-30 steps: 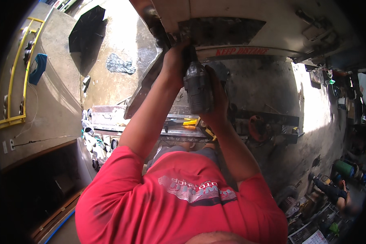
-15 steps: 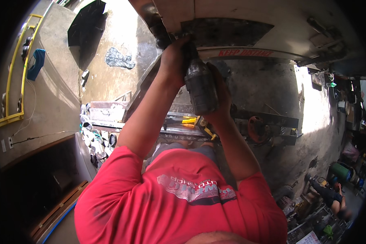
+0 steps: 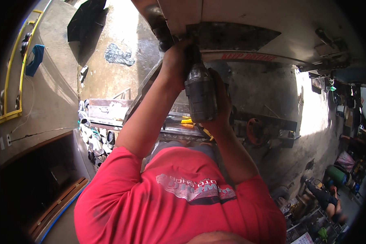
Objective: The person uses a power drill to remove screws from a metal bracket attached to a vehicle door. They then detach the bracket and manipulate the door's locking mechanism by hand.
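Note:
A dark power tool (image 3: pixel 201 95) with a thick rounded body and a narrower neck is held out in front of me. My left hand (image 3: pixel 178 59) is closed around its far end, beside the lower edge of a pale vehicle panel (image 3: pixel 240 12). Along the right side of the body, my right hand (image 3: pixel 222 99) wraps round it; some of its fingers are hidden. The tool's working end is in shadow behind my left hand, close to a dark bare patch (image 3: pixel 232 36) on the panel.
Below my hands runs a low metal bench (image 3: pixel 179 131) with yellow-handled tools (image 3: pixel 187 123). A reddish round object (image 3: pixel 256 131) lies farther right. Shoes (image 3: pixel 95 140) pile up at left, near a black umbrella (image 3: pixel 85 20). Another person (image 3: pixel 325 197) is at far right.
The panel and its dark patch sit slightly lower and farther right in the picture. The tool also appears a little lower, with both hands still on it.

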{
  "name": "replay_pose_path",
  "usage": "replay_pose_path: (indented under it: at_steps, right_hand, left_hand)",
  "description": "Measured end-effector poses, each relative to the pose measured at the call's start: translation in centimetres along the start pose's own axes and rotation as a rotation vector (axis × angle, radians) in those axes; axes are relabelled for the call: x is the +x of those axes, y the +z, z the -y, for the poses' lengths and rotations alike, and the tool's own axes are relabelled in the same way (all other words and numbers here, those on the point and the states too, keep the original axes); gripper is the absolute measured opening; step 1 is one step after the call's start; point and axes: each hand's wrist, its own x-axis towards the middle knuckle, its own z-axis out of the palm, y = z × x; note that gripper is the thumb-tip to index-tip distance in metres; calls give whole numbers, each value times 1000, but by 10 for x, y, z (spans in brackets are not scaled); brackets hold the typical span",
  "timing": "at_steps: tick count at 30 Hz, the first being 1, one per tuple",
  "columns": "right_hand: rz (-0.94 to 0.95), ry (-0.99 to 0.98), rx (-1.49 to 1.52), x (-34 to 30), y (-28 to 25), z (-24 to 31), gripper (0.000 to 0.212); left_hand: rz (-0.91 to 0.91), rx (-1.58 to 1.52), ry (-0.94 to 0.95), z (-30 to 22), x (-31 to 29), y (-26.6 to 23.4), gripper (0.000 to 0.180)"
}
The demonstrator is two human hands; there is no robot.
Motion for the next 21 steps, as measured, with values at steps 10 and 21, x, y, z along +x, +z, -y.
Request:
replay_pose_path:
  at_steps: [10, 21]
  right_hand:
    - [-42, -31, -34, 0, 3, -10, 80]
    - [81, 97, 72, 3, -6, -2, 75]
  left_hand:
    - [1, -49, -47, 4, 3, -2, 21]
    - [24, -13, -190, 7, -28, 11, 18]
